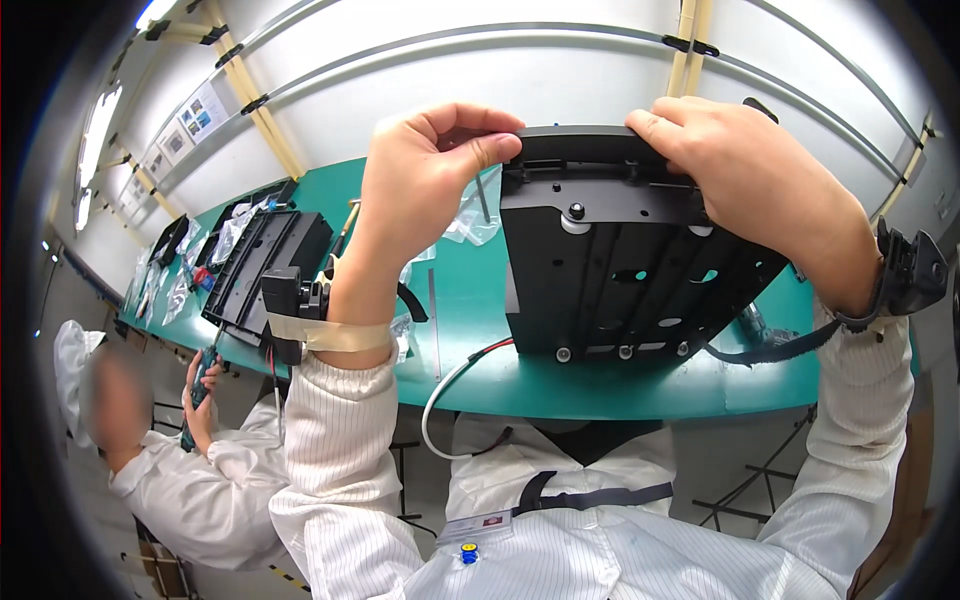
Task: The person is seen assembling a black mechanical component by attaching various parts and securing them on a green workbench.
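While left hand (425,165) pinches black housing (590,300) | right hand (735,160) on top edge, grip hidden | far side unseen

Black box (590,250) fills the middle, screening the table (465,360) behind it; top edge reachable only between left hand (415,175) at its upper left corner and right hand (735,165) toward its right. Left lane, between box and left forearm: room above the green top, with a thin strip (434,325) and bag (475,220) there, white cable (432,405) looping over the near edge. Low passage along the table's front strip, right wrist's strap (775,352) hanging near its right end; farther left, black tray (265,265) and co-worker (205,495) stand in the way
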Tool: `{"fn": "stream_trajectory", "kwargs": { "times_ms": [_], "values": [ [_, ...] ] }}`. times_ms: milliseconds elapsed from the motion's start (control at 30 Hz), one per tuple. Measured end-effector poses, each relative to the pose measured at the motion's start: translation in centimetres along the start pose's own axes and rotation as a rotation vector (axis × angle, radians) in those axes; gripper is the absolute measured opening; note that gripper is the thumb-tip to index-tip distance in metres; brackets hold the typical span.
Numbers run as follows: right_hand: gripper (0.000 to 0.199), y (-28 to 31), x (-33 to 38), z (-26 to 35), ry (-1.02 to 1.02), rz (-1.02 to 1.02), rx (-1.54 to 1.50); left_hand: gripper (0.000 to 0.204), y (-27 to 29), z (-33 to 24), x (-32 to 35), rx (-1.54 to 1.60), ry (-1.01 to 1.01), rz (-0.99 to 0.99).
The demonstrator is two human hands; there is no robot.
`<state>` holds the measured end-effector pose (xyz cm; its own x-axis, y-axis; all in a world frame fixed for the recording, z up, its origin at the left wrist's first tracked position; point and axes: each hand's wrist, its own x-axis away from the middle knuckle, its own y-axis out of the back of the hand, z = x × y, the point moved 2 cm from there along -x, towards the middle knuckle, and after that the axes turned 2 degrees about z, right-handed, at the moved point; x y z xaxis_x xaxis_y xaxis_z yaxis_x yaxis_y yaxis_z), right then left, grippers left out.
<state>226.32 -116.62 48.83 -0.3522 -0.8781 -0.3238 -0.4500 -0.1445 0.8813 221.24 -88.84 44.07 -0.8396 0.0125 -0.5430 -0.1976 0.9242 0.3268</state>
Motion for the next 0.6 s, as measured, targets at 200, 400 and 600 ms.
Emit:
{"fn": "stream_trajectory", "kwargs": {
  "times_ms": [200, 400, 600],
  "values": [
    [0.048, 0.6, -0.3, -0.1, -0.015, 0.024, -0.027, 0.021, 0.2, -0.1, -0.1, 0.029, 0.005, 0.004],
    [0.039, 1.1, -1.0, -0.1, -0.057, 0.071, -0.047, 0.016, 0.0, 0.0, 0.1, 0.01, -0.043, -0.059],
    [0.028, 0.9, -1.8, -0.6, -0.13, 0.186, -0.063, 0.015, -0.2, -0.1, 0.4, 0.015, -0.07, -0.08]
  ]
}}
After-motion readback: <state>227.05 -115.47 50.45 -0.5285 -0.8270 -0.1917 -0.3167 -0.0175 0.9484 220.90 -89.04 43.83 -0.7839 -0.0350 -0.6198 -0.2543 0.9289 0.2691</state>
